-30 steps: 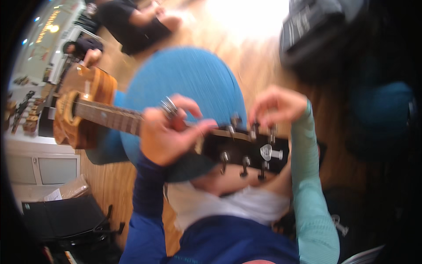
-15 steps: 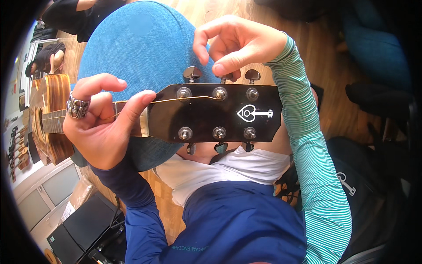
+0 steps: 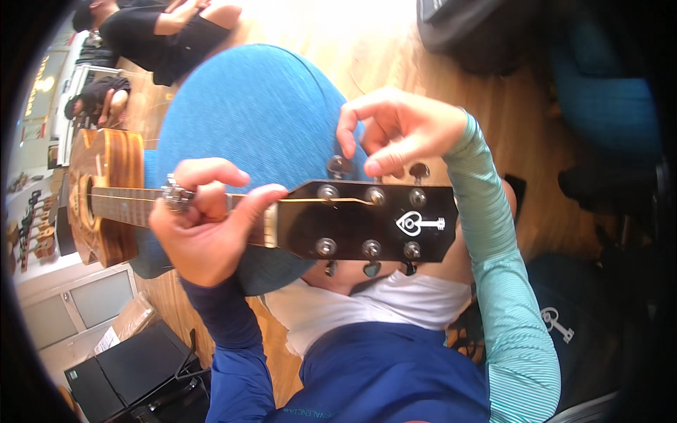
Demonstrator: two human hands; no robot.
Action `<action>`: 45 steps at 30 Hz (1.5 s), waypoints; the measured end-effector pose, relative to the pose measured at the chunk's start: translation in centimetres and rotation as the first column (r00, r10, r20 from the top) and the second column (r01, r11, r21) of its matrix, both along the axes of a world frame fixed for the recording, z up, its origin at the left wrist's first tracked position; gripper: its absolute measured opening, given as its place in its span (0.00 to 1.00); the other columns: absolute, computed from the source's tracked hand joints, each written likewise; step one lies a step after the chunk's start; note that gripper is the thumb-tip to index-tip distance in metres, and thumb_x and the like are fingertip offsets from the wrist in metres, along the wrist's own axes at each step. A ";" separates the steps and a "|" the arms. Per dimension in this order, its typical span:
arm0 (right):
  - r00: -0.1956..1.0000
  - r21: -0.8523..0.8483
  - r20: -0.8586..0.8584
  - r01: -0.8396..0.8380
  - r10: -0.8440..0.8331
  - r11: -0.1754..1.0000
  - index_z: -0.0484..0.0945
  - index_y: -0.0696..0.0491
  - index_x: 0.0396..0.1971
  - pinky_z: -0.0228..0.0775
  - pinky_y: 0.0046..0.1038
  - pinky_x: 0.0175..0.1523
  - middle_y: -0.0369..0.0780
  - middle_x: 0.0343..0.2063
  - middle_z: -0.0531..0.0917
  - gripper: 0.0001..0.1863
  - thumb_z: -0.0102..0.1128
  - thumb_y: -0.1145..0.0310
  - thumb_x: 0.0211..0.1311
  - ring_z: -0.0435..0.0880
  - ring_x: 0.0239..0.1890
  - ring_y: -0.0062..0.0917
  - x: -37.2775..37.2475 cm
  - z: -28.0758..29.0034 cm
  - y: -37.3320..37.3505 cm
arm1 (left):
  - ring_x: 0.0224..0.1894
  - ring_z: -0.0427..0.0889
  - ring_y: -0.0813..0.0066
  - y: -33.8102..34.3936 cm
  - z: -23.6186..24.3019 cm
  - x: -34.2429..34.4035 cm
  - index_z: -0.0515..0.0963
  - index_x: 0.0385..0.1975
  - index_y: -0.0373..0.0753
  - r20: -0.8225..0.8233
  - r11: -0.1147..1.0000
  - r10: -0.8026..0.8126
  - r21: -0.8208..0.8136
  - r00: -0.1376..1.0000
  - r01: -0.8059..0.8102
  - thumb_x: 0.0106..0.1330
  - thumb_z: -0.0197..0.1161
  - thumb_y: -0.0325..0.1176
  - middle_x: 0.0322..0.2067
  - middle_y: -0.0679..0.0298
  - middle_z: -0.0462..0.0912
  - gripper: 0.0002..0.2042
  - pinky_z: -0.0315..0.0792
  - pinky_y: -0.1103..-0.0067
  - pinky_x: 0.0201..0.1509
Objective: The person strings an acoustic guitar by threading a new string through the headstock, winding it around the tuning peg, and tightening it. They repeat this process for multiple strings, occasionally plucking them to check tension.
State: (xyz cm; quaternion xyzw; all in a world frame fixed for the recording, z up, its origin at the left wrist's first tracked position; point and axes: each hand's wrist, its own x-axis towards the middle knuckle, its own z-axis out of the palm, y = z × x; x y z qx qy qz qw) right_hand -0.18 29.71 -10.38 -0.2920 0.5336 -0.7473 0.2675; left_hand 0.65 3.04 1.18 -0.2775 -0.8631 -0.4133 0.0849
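Observation:
An acoustic guitar lies across a round blue seat, its wooden body [image 3: 113, 190] at left and black headstock [image 3: 300, 233] towards the right. My left hand [image 3: 204, 243], with a silver ring, wraps round the neck near the nut [image 3: 270, 227]; its thumb rests at the string. One string [image 3: 314, 200] runs to the middle post [image 3: 374, 197] on the far side; the other posts look bare. My right hand [image 3: 416, 130] is curled at the middle far-side tuning key, which its thumb and fingers mostly hide. Tuning keys on either side [image 3: 340, 166] of it stay visible.
The blue seat [image 3: 254, 106] is under the guitar. A black computer case [image 3: 134, 366] stands at lower left, and a black bag [image 3: 585, 317] at right. Two people sit at far left, one in black clothes [image 3: 141, 35]. Guitars [image 3: 44, 233] line the left wall.
The view has shifted, so guitar and hands appear lower and further right. Both hands keep nearly the same places on the guitar. More of the person at upper left shows.

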 end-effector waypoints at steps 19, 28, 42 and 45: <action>0.994 0.147 -0.103 0.040 -0.025 0.988 0.74 0.56 0.40 0.76 0.14 0.29 0.37 0.22 0.84 0.19 0.73 0.60 0.59 0.83 0.23 0.14 0.2 0.3 0.3 | 0.18 0.49 0.95 -0.8 -0.6 -0.1 0.75 0.34 0.39 0.032 0.999 0.018 0.040 0.999 -0.020 0.48 0.78 0.16 0.14 0.82 0.57 0.19 0.40 0.88 0.26; 0.991 0.166 -0.134 -0.002 0.025 0.986 0.80 0.59 0.40 0.78 0.16 0.36 0.36 0.26 0.84 0.15 0.72 0.64 0.61 0.84 0.26 0.15 -0.6 -0.7 0.3 | 0.18 0.48 0.95 -1.2 -0.7 -0.5 0.75 0.34 0.39 0.015 0.999 0.005 0.037 1.000 -0.006 0.49 0.78 0.17 0.14 0.82 0.55 0.18 0.38 0.87 0.26; 0.978 0.047 -0.203 -0.026 0.035 0.999 0.81 0.59 0.39 0.76 0.17 0.33 0.37 0.25 0.84 0.17 0.70 0.59 0.62 0.84 0.27 0.16 -0.9 -2.0 0.2 | 0.18 0.48 0.94 -0.9 -0.5 -0.1 0.75 0.36 0.39 0.011 0.998 0.020 0.054 1.000 -0.021 0.50 0.77 0.15 0.14 0.82 0.55 0.19 0.39 0.87 0.26; 0.963 0.097 -0.255 0.112 -0.084 0.989 0.79 0.55 0.42 0.73 0.15 0.30 0.36 0.23 0.84 0.17 0.69 0.58 0.63 0.82 0.23 0.14 0.1 -0.9 0.2 | 0.18 0.48 0.94 -0.9 -0.9 -0.2 0.75 0.36 0.39 0.004 0.998 0.016 0.060 1.000 -0.016 0.50 0.77 0.15 0.14 0.82 0.55 0.19 0.39 0.87 0.26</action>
